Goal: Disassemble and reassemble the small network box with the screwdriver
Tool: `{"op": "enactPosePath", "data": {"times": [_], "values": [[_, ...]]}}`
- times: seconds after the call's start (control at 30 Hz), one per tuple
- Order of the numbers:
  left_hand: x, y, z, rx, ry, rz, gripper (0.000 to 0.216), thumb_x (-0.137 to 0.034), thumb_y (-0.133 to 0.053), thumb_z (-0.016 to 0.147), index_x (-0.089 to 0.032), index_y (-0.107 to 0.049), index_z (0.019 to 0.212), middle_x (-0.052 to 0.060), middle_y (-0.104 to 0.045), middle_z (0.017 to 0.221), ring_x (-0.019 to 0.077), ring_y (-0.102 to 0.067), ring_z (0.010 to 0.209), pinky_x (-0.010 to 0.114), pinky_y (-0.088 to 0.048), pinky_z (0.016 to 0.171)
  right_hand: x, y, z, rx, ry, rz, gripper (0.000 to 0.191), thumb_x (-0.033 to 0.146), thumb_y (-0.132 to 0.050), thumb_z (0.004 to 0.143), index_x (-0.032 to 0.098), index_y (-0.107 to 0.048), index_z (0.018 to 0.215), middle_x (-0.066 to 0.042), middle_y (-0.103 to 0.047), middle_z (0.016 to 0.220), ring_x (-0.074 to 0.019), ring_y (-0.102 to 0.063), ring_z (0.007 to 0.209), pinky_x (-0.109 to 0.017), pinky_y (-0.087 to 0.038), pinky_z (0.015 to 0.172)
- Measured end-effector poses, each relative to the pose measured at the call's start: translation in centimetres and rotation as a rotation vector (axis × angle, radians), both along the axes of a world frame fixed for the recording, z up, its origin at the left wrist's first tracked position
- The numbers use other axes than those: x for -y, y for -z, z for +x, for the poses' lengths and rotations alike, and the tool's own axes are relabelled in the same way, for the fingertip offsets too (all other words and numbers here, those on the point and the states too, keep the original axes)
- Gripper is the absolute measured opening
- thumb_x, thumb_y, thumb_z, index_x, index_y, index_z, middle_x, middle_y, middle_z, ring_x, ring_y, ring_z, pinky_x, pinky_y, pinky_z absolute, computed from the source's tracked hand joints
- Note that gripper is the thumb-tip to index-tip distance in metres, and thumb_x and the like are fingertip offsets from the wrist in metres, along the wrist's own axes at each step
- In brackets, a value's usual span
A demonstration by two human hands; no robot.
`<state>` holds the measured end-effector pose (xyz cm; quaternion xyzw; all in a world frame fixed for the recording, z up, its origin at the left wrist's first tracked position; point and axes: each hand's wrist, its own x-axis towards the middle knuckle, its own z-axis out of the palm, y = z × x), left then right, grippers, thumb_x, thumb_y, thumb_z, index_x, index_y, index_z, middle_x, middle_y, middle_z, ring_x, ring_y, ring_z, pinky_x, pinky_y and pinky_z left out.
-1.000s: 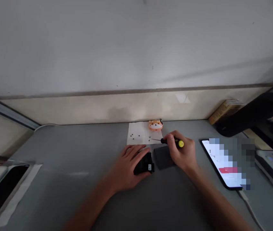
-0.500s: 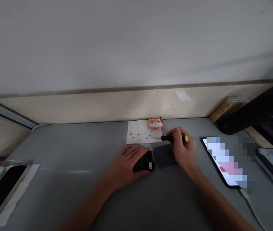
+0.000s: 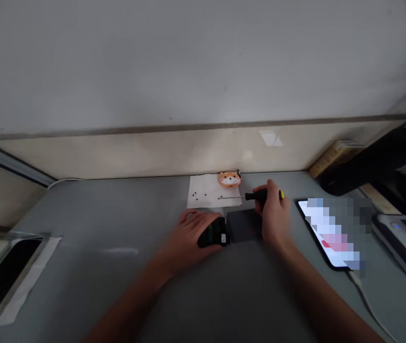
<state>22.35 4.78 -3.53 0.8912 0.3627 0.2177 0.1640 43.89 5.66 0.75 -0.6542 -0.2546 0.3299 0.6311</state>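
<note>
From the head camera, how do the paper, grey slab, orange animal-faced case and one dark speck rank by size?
Largest to smallest, as they look:
1. White paper
2. Grey slab, partly hidden by the right hand
3. Orange animal-faced case
4. Dark speck

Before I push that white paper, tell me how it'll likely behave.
The white paper looks thin, so it will probably bend easily. The small dark pieces on it could slide or scatter. The orange animal-faced case at its far corner may weigh it down.

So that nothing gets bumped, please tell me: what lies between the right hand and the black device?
Head view: a dark grey flat piece lies between the black device and the right hand, which partly hides it.
</note>
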Motion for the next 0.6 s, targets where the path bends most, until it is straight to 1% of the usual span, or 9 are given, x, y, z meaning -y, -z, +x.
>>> {"op": "enactPosePath", "data": {"times": [0.1,0.17,0.27,0.33,0.4,0.53,0.6], "values": [[0.14,-0.28,0.15,0.058,-0.036,0.021,0.046,-0.036,-0.073,0.089,-0.025,-0.056,0.129,0.008,-0.073,0.123,0.0291,-0.068,0.116,0.052,-0.043,0.110,0.09,-0.41,-0.10,-0.039,0.021,0.004,0.045,0.061,-0.056,0.080,0.020,-0.062,0.063,0.000,-0.057,0.058,-0.0119,-0.044,0.048,-0.028,-0.034,0.048],[0.24,-0.35,0.29,0.118,-0.112,0.042,0.034,-0.034,-0.065,0.093,-0.024,-0.058,0.125,0.008,-0.073,0.120,0.0275,-0.068,0.113,0.051,-0.044,0.109,0.19,-0.68,-0.21,-0.059,0.016,0.014,0.044,0.061,-0.057,0.079,0.020,-0.059,0.060,-0.001,-0.060,0.061,-0.0116,-0.044,0.049,-0.027,-0.035,0.047],[0.36,-0.30,0.55,0.193,-0.217,0.093,0.024,-0.029,-0.055,0.098,-0.023,-0.062,0.120,0.007,-0.074,0.114,0.0248,-0.068,0.108,0.047,-0.047,0.103,0.41,-0.82,-0.44,-0.053,-0.036,0.013,0.047,0.064,-0.058,0.076,0.021,-0.057,0.059,0.001,-0.053,0.055,-0.0118,-0.044,0.047,-0.025,-0.034,0.044],[0.40,-0.28,0.71,0.215,-0.250,0.117,0.023,-0.029,-0.054,0.099,-0.024,-0.064,0.119,0.006,-0.075,0.111,0.0240,-0.068,0.105,0.046,-0.048,0.099,0.56,-0.74,-0.60,-0.038,-0.077,0.012,0.049,0.066,-0.058,0.075,0.021,-0.057,0.057,0.003,-0.046,0.051,-0.0111,-0.041,0.045,-0.025,-0.032,0.042],[0.41,-0.32,0.79,0.224,-0.274,0.114,0.021,-0.028,-0.055,0.099,-0.025,-0.067,0.117,0.004,-0.076,0.107,0.0233,-0.069,0.102,0.045,-0.049,0.097,0.68,-0.61,-0.75,-0.020,-0.116,0.032,0.049,0.066,-0.058,0.075,0.021,-0.057,0.056,0.004,-0.043,0.048,-0.0101,-0.038,0.043,-0.024,-0.029,0.041],[0.26,-0.43,0.71,0.247,-0.276,0.109,0.016,-0.029,-0.056,0.101,-0.025,-0.070,0.106,0.002,-0.077,0.096,0.0222,-0.069,0.095,0.043,-0.048,0.094,0.82,-0.59,-0.96,0.020,-0.164,0.064,0.047,0.063,-0.056,0.076,0.021,-0.058,0.055,0.004,-0.041,0.045,-0.0096,-0.034,0.041,-0.024,-0.028,0.040],[0.14,-0.40,0.60,0.259,-0.256,0.123,0.017,-0.029,-0.055,0.102,-0.024,-0.071,0.102,0.002,-0.077,0.095,0.0217,-0.070,0.093,0.042,-0.048,0.092,0.83,-0.64,-1.00,0.030,-0.174,0.058,0.046,0.062,-0.056,0.077,0.021,-0.058,0.055,0.004,-0.041,0.045,-0.0096,-0.034,0.041,-0.024,-0.027,0.040]]}}
